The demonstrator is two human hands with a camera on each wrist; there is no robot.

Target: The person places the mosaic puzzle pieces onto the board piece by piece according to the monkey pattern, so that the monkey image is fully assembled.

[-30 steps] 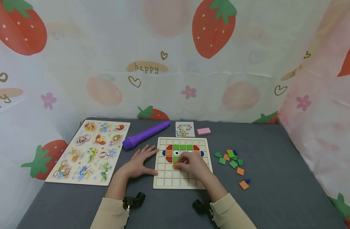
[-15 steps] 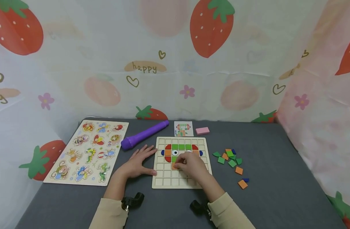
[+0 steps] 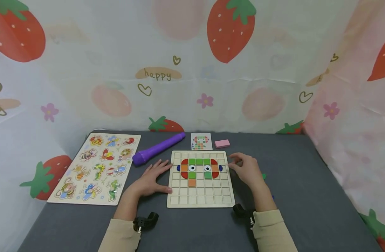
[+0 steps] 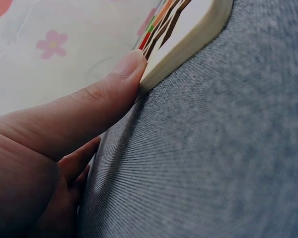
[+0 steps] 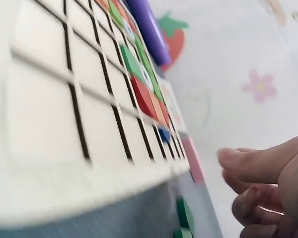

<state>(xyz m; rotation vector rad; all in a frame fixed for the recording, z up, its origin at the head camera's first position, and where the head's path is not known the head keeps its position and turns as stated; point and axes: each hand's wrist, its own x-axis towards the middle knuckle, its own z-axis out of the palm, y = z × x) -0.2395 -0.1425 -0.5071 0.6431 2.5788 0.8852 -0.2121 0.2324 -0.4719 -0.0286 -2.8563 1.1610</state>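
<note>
A wooden grid board (image 3: 217, 200) bears a face pattern of coloured tiles: green along the top, two eye tiles, red rounded corners and blue ends. A single orange tile (image 3: 192, 183) sits in a cell below the left eye. My left hand (image 3: 150, 180) lies spread at the board's left edge; in the left wrist view its thumb (image 4: 104, 96) touches the edge. My right hand (image 3: 248, 171) is just off the board's right edge, fingers loosely bent and holding nothing. It hides most of the loose tiles; a green tile (image 5: 185, 213) shows in the right wrist view.
At the left lies a board of insect pictures (image 3: 85, 168). A purple microphone-shaped stick (image 3: 159, 147) lies behind my left hand. Beyond the grid board are a small pattern card (image 3: 201, 141) and a pink block (image 3: 222, 144). A fabric backdrop (image 3: 192, 70) stands at the table's back.
My right hand has let go of the orange tile, leaving it in its cell, and has moved right, off the board toward the loose tiles. The left hand stays in place.
</note>
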